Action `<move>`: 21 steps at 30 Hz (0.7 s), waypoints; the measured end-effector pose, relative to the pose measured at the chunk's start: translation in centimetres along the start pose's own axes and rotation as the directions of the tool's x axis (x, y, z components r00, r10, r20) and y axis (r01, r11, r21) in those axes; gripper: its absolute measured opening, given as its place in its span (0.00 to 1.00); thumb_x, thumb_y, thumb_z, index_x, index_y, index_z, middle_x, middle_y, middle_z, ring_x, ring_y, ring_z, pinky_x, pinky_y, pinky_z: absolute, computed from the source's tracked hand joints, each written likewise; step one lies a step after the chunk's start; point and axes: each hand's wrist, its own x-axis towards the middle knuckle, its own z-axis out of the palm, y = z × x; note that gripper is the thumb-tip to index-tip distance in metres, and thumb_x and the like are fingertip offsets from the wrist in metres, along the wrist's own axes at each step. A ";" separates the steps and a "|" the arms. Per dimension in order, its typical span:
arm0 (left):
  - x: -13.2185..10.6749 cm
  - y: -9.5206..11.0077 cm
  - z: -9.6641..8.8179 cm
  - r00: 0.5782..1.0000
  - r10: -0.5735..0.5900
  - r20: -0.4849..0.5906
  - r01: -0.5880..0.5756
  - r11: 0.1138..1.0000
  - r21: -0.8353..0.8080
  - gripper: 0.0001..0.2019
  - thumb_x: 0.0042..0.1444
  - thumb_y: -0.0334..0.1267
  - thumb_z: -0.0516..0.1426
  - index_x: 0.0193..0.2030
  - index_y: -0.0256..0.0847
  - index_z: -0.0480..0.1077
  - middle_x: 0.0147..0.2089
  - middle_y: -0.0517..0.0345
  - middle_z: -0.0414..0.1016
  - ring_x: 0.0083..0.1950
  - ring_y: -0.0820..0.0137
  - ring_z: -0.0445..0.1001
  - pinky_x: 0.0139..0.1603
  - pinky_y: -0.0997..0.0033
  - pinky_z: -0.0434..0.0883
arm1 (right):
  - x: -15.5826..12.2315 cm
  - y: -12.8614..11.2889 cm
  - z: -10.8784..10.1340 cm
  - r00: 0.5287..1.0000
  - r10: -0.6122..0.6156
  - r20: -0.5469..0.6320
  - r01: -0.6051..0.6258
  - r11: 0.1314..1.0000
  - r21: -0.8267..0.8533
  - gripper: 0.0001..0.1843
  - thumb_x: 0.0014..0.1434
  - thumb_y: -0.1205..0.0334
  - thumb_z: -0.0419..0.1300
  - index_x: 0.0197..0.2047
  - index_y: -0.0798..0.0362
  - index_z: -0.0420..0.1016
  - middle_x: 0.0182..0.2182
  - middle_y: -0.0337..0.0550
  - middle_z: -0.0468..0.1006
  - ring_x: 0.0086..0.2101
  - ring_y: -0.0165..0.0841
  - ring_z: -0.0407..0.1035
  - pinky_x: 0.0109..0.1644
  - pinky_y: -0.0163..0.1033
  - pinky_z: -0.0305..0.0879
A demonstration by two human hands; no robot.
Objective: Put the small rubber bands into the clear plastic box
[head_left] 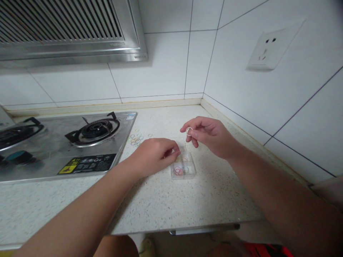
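My right hand (pixel 205 134) is raised over the counter, pinching a small pale rubber band (pixel 189 131) between thumb and fingers. To its lower left stands a clear plastic box (pixel 191 175) divided into compartments. Red bands (pixel 178 171) lie in the front compartment, with other bands faintly visible behind them. My left hand (pixel 160 153) is closed at the box's left side, thumb and forefinger together at its edge; its grip is partly hidden. Beyond the left hand, several loose coloured rubber bands (pixel 136 139) lie scattered on the counter.
A gas stove (pixel 92 162) with black burners is set into the speckled counter (pixel 171 203) on the left. Above it hangs a metal range hood (pixel 107 53). White tiled walls meet at the back corner, and a socket (pixel 265 48) is on the right wall.
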 end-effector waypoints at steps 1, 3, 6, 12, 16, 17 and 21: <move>0.0 0.0 0.0 1.000 -0.002 0.003 0.002 1.000 0.001 0.09 0.64 0.37 0.53 0.38 0.41 0.75 0.30 0.63 0.72 0.29 0.75 0.66 0.32 0.72 0.59 | 0.0 0.0 0.0 1.000 0.003 -0.003 -0.003 1.000 0.010 0.15 0.58 0.54 0.63 0.35 0.60 0.71 0.39 0.46 0.78 0.28 0.20 0.70 0.27 0.26 0.67; 0.0 0.0 0.0 1.000 -0.002 0.008 0.002 1.000 0.006 0.09 0.64 0.38 0.53 0.38 0.41 0.75 0.30 0.62 0.72 0.29 0.75 0.66 0.32 0.72 0.59 | -0.1 -0.1 0.0 1.000 0.016 -0.007 -0.016 1.000 0.022 0.16 0.57 0.54 0.64 0.35 0.60 0.70 0.33 0.45 0.78 0.27 0.20 0.70 0.27 0.25 0.67; -0.1 0.0 0.0 1.000 0.003 0.012 -0.003 1.000 0.015 0.10 0.64 0.38 0.53 0.38 0.40 0.75 0.30 0.62 0.72 0.29 0.74 0.66 0.32 0.72 0.59 | -0.1 -0.1 0.0 0.999 0.022 -0.025 -0.021 0.999 0.028 0.16 0.56 0.55 0.66 0.35 0.60 0.70 0.33 0.45 0.79 0.27 0.20 0.70 0.27 0.25 0.67; 0.0 0.1 -0.1 1.000 0.004 0.020 -0.004 1.000 0.016 0.09 0.63 0.37 0.53 0.37 0.40 0.74 0.30 0.62 0.72 0.29 0.74 0.66 0.32 0.72 0.59 | 0.0 -0.1 0.0 0.996 -0.058 -0.066 0.060 0.998 0.020 0.14 0.53 0.59 0.68 0.33 0.60 0.70 0.44 0.49 0.79 0.31 0.19 0.71 0.29 0.25 0.67; 0.0 0.1 -0.1 1.000 0.005 0.029 -0.006 1.000 0.020 0.10 0.64 0.37 0.53 0.37 0.40 0.74 0.30 0.61 0.72 0.30 0.74 0.66 0.32 0.72 0.59 | 0.0 -0.3 0.1 0.998 -0.031 -0.061 0.033 0.999 0.040 0.14 0.51 0.59 0.69 0.33 0.60 0.72 0.36 0.45 0.79 0.27 0.19 0.70 0.28 0.25 0.68; 0.0 0.1 -0.1 0.999 0.006 0.032 -0.007 1.000 0.021 0.10 0.64 0.37 0.53 0.37 0.40 0.74 0.30 0.61 0.72 0.30 0.74 0.66 0.32 0.72 0.59 | 0.0 -0.4 0.1 0.998 -0.018 -0.059 0.021 0.999 0.045 0.14 0.51 0.59 0.69 0.34 0.60 0.72 0.34 0.44 0.79 0.27 0.19 0.69 0.28 0.26 0.68; -0.1 0.0 0.0 0.999 0.005 0.036 -0.006 1.000 0.027 0.10 0.64 0.37 0.53 0.37 0.40 0.74 0.30 0.61 0.72 0.30 0.74 0.66 0.32 0.72 0.59 | 0.0 -0.2 0.1 0.997 -0.008 -0.080 0.012 0.999 0.048 0.14 0.49 0.60 0.70 0.35 0.60 0.74 0.32 0.42 0.79 0.25 0.19 0.69 0.27 0.26 0.67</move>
